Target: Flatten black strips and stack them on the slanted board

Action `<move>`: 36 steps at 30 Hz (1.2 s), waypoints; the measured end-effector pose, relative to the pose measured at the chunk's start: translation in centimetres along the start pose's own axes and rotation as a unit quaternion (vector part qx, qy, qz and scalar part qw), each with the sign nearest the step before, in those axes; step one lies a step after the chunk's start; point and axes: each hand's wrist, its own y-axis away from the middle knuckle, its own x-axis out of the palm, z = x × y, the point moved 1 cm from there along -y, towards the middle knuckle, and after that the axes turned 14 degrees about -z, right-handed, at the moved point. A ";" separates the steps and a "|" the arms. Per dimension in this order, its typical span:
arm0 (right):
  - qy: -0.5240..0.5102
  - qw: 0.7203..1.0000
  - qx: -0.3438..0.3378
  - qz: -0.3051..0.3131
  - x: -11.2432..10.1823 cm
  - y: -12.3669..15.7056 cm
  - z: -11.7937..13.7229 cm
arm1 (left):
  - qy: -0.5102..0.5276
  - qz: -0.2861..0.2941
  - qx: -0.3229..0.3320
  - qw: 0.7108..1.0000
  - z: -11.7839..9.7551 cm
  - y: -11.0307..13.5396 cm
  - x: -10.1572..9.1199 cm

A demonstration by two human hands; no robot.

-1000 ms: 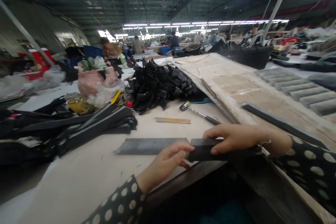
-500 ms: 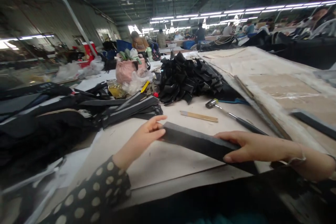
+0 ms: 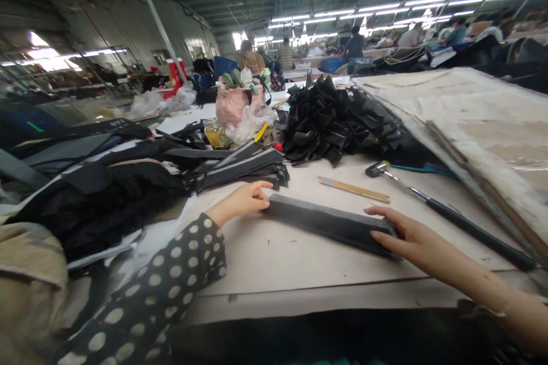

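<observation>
A long black fabric strip (image 3: 321, 221) with a grey upper edge lies slantwise on the pale work surface (image 3: 282, 271). My left hand (image 3: 244, 202) pinches its left end between thumb and fingers. Across the right end, my right hand (image 3: 398, 234) grips it, thumb on the near side and forefinger on the far side. Just beyond the strip rests a flat wooden stick (image 3: 355, 189). A hammer (image 3: 464, 225) with a black handle and metal neck lies to the right of it.
Behind my left hand is a stack of black-grey strips (image 3: 244, 168). A heap of black pieces (image 3: 329, 120) stands farther back, beside a pink bag (image 3: 233, 104). Dark cloth (image 3: 107, 205) covers the left. A raised pale board (image 3: 483, 102) borders the right. Co-workers sit far off.
The strip has come down flatter onto the work surface, both hands staying at its ends. My view has turned left, so the surroundings appear shifted right.
</observation>
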 end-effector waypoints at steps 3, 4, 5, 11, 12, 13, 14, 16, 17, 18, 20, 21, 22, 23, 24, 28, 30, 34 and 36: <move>0.005 0.999 0.013 0.049 0.6 0.0 -0.1 | -0.018 0.011 0.004 1.000 0.6 -0.7 0.0; 0.010 0.999 0.018 0.050 0.7 -0.1 -0.2 | -0.024 0.013 0.005 1.000 0.7 -0.9 0.0; 0.014 0.998 0.021 0.052 0.7 -0.1 -0.1 | -0.029 0.015 0.006 0.999 0.9 -1.1 0.1; 0.035 0.997 0.029 0.054 1.0 -0.2 0.2 | -0.066 0.024 0.022 0.997 2.1 -1.7 0.6; 0.037 0.997 0.028 0.058 1.1 -0.2 0.2 | -0.068 0.022 0.027 0.997 2.2 -1.7 0.6; 0.040 0.997 0.026 0.063 1.1 -0.2 0.3 | -0.069 0.019 0.032 0.997 2.2 -1.6 0.7; 0.044 0.996 0.024 0.068 1.1 -0.2 0.3 | -0.069 0.016 0.035 0.997 2.2 -1.5 0.7; 0.052 0.996 0.018 0.074 1.0 -0.1 0.5 | -0.073 0.011 0.039 0.996 2.0 -1.2 0.6; 0.054 0.996 0.016 0.073 0.9 -0.1 0.7 | -0.079 0.010 0.041 0.996 1.9 -1.1 0.6; 0.055 0.996 0.015 0.072 0.9 -0.1 0.8 | -0.085 0.007 0.043 0.995 1.7 -1.0 0.6; 0.057 0.995 0.019 0.073 0.8 -0.1 1.1 | -0.102 -0.001 0.050 0.994 1.5 -0.9 0.6; 0.058 0.995 0.024 0.075 0.8 -0.1 1.2 | -0.110 -0.007 0.055 0.992 1.4 -0.8 0.6; 0.058 0.995 0.028 0.078 0.8 -0.1 1.3 | -0.119 -0.013 0.061 0.991 1.3 -0.8 0.6; 0.058 0.995 0.032 0.081 0.8 -0.1 1.3 | -0.128 -0.019 0.066 0.989 1.2 -0.7 0.7; 0.058 0.994 0.035 0.081 0.8 -0.1 1.3 | -0.135 -0.026 0.071 0.988 1.2 -0.7 0.7; 0.058 0.995 0.029 0.076 0.9 -0.1 0.9 | -0.147 -0.035 0.073 0.986 1.0 -0.5 0.6; 0.058 0.995 0.029 0.075 0.9 -0.1 0.7 | -0.136 -0.019 0.060 0.989 0.8 -0.5 0.5; 0.054 0.995 0.037 0.081 0.9 -0.1 0.6 | -0.154 0.025 0.067 0.985 0.5 -0.4 -0.3; 0.049 0.995 0.036 0.082 0.9 -0.1 0.7 | -0.172 0.045 0.076 0.981 0.3 -0.5 -0.7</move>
